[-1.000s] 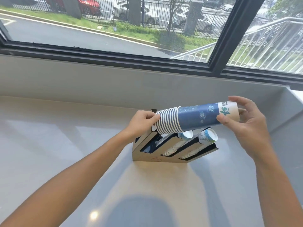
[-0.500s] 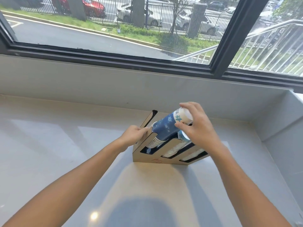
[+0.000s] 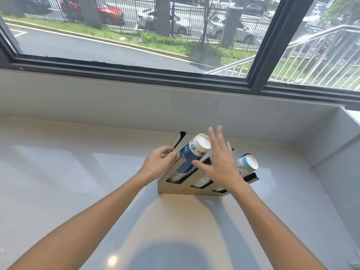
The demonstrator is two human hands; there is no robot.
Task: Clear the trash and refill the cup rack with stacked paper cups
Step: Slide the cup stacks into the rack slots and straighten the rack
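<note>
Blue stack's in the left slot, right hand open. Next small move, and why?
Probably draw the right hand clear of the cup rack and let the left hand release its edge. The blue cup stack already sits tilted in the leftmost slot, the right hand's fingers are spread and hold nothing, and the other slots show cups.

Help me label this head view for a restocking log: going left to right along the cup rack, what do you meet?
Left hand on the rack's left end → blue cup stack in the first slot → open right hand → light-printed cup stack in the rightmost slot.
</note>
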